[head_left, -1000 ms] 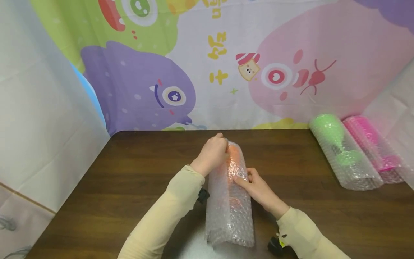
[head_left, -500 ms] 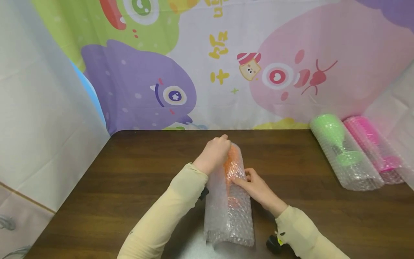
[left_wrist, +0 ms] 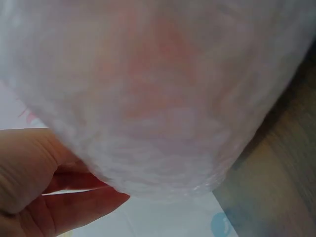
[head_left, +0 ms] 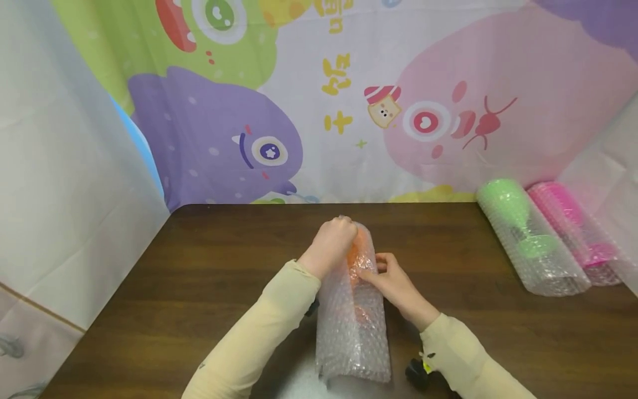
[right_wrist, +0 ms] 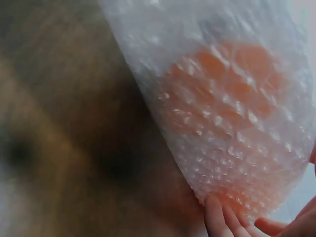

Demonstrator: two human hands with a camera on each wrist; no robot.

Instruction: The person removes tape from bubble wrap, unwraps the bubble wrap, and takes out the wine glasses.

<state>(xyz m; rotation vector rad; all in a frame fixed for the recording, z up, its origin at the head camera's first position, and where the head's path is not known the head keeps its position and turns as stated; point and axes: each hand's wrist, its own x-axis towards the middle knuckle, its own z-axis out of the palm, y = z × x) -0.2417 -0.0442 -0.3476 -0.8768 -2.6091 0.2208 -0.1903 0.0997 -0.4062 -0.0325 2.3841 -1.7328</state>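
Observation:
A sleeve of bubble wrap (head_left: 366,349) stands tilted at the middle of the table, rolled round an orange goblet (head_left: 355,255). Its broad round foot (right_wrist: 222,89) shows through the bubbles in the right wrist view. At the upper left edge of the wrap, my left hand (head_left: 333,241) grips the film; its fingertips are partly hidden in the head view. Lower on the right side, my right hand (head_left: 399,285) holds the roll, thumb on the front and fingers round the side. The wrap (left_wrist: 148,148) fills most of the left wrist view.
Two more bubble-wrapped goblets, one green (head_left: 508,202) and one pink (head_left: 563,202), lie side by side at the table's back right. The dark wooden table (head_left: 209,260) ends against a cartoon-printed cloth (head_left: 344,166). White sheets hang at both sides.
My left hand has shifted slightly right along the top of the wrap, with its knuckles turned more forward. My right hand keeps its hold at the side.

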